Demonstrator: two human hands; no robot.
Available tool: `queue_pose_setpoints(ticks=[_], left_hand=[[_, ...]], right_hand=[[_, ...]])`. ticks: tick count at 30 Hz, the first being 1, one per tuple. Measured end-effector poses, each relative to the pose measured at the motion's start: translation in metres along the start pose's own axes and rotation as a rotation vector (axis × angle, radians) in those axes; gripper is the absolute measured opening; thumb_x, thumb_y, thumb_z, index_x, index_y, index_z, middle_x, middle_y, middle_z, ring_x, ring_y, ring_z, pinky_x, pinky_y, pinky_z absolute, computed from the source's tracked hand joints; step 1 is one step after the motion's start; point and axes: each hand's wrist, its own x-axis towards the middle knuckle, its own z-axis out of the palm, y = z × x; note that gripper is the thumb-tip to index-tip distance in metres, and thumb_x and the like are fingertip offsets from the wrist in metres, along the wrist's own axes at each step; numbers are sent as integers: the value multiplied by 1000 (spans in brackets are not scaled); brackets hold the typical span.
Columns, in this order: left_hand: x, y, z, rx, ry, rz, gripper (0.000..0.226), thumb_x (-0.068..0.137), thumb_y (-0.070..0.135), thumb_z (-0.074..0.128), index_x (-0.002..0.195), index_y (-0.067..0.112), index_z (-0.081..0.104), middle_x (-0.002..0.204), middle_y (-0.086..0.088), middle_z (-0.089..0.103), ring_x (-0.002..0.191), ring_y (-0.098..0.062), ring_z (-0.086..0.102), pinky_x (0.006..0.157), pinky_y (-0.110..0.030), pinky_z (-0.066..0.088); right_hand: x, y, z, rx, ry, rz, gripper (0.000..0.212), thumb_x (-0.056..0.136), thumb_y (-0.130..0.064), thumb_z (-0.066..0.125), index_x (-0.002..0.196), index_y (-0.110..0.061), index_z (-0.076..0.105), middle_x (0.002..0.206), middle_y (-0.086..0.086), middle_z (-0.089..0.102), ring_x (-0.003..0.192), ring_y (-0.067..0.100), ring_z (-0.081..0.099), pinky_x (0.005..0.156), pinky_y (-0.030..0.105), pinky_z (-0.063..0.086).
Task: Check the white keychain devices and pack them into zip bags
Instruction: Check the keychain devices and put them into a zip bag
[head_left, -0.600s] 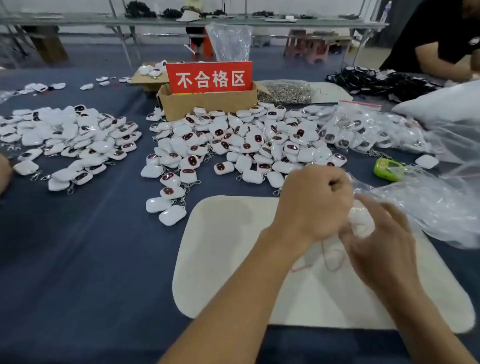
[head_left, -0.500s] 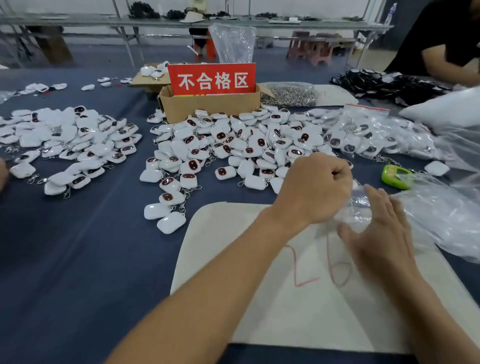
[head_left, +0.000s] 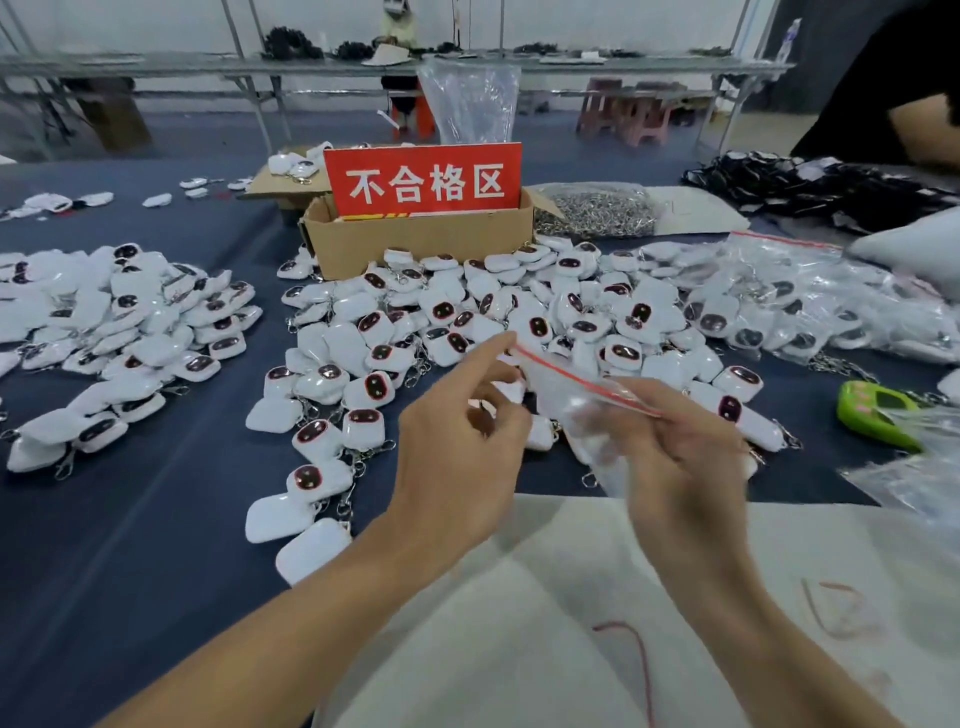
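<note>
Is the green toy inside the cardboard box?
No, the small green plastic gadget lies on the dark blue tablecloth, right of the brown cardboard box.

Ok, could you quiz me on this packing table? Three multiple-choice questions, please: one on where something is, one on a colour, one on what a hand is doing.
1. Where does the red sign with white characters stand?
A) on the floor
B) in the brown cardboard box
C) in a hand

2. What colour is the seal strip on the clear plastic zip bag?
A) blue
B) green
C) red

3. What is the right hand doing?
A) lying flat
B) gripping the zip bag
C) making an empty fist

Answers:
1 B, the sign rises from the box's open top.
2 C, a red line runs along the bag's mouth.
3 B, its fingers curl round the bag.
</note>
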Motion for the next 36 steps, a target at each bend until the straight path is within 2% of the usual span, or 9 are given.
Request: queue_pose_setpoints(ticks=[3, 6, 9, 14, 17, 20, 25, 30, 36], left_hand=[[-3, -17, 0, 215, -30, 137, 70, 89, 18, 65, 153, 35, 44, 149, 16, 49, 134, -2, 46, 111, -18, 37], [-1, -24, -3, 437, 21, 338, 54, 91, 13, 64, 144, 21, 58, 152, 1, 51, 141, -17, 43, 119, -26, 27], [-1, -32, 1, 542, 49, 536, 26, 85, 4, 71, 105, 18, 80, 100, 6, 77, 96, -19, 70, 100, -35, 36], [1, -29, -8, 735, 321, 601, 19, 79, 3, 79, 74, 21, 79, 55, 5, 65, 47, -24, 54, 67, -36, 42], [11, -21, -16, 778, 473, 758, 25, 83, -1, 70, 79, 21, 81, 61, 6, 69, 46, -23, 49, 55, -30, 39], [-1, -6, 4, 749, 340, 883, 32, 93, -1, 53, 91, 16, 81, 82, 3, 76, 52, -22, 54, 50, -32, 40], [-11, -7, 27, 749, -68, 605, 54, 62, 14, 88, 115, 5, 76, 78, -3, 74, 58, -24, 69, 45, -30, 44], [-10, -4, 20, 769, -88, 574, 63, 62, 5, 69, 125, 0, 71, 58, 2, 63, 41, -20, 56, 48, -23, 22], [-9, -9, 15, 682, -82, 593, 72, 47, -2, 90, 118, 4, 76, 45, 1, 51, 33, -21, 45, 39, -21, 31]], right_hand=[[9, 11, 24, 50, -114, -18, 18, 96, -9, 67, 94, -22, 79, 84, -1, 76, 78, 8, 68, 73, 23, 51], [6, 19, 14, -215, -168, -140, 38, 95, 0, 66, 98, -36, 78, 97, -21, 76, 98, 1, 70, 86, 21, 53], [8, 22, 5, -315, -136, -207, 52, 87, 7, 69, 97, -43, 76, 102, -20, 70, 100, 1, 66, 83, 21, 53], [5, 20, -3, -475, 44, -243, 39, 81, -16, 83, 111, -39, 76, 100, -21, 54, 94, -6, 55, 83, 3, 38], [2, 20, -6, -502, 177, -228, 12, 82, -26, 80, 84, -34, 71, 86, -27, 58, 83, -7, 53, 74, 3, 35], [-2, 25, -5, -280, -36, -118, 16, 84, -27, 70, 71, -16, 69, 67, -13, 66, 65, 7, 61, 58, 19, 44], [3, 27, 3, -6, -249, 38, 16, 84, -22, 58, 72, -19, 68, 66, -6, 68, 67, 16, 61, 70, 43, 52], [10, 35, 6, -43, -326, 32, 16, 82, -29, 60, 89, -35, 73, 88, -11, 78, 87, 10, 75, 81, 35, 58], [15, 37, 13, -7, -272, 23, 18, 86, -26, 63, 75, -17, 74, 70, -1, 73, 69, 11, 63, 67, 42, 53]])
